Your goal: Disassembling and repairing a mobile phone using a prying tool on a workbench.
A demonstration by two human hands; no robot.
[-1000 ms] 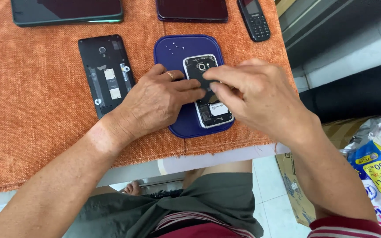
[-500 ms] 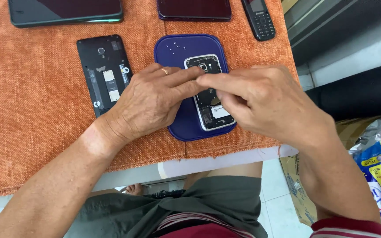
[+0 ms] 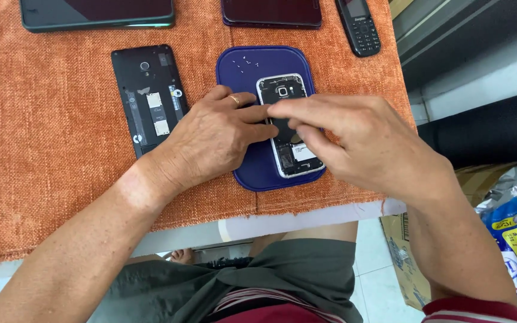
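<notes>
Nearest the front edge of the table, which is covered by a rough orange woven cloth (image 3: 43,155), both hands meet over a small opened smartphone with its back cover off and its innards showing (image 3: 288,128). It lies on a dark blue rounded rubber mat (image 3: 252,173), near the cloth's front right corner. The left hand (image 3: 210,140) rests flat, its fingers (image 3: 252,113) pressed together against the phone's left side to steady it. The right hand (image 3: 360,140) curls over the phone, its fingertips (image 3: 282,109) pinching a small dark part at the phone's middle; what exactly it is cannot be told. A gentle, even pull with the frame held firm seems wise, keeping clear of the tiny screws (image 3: 248,61) lying loose at the mat's far edge. Left of the mat lies a larger black phone with its back removed (image 3: 148,96); along the far edge sit two dark slabs and a black keypad phone (image 3: 359,24).
</notes>
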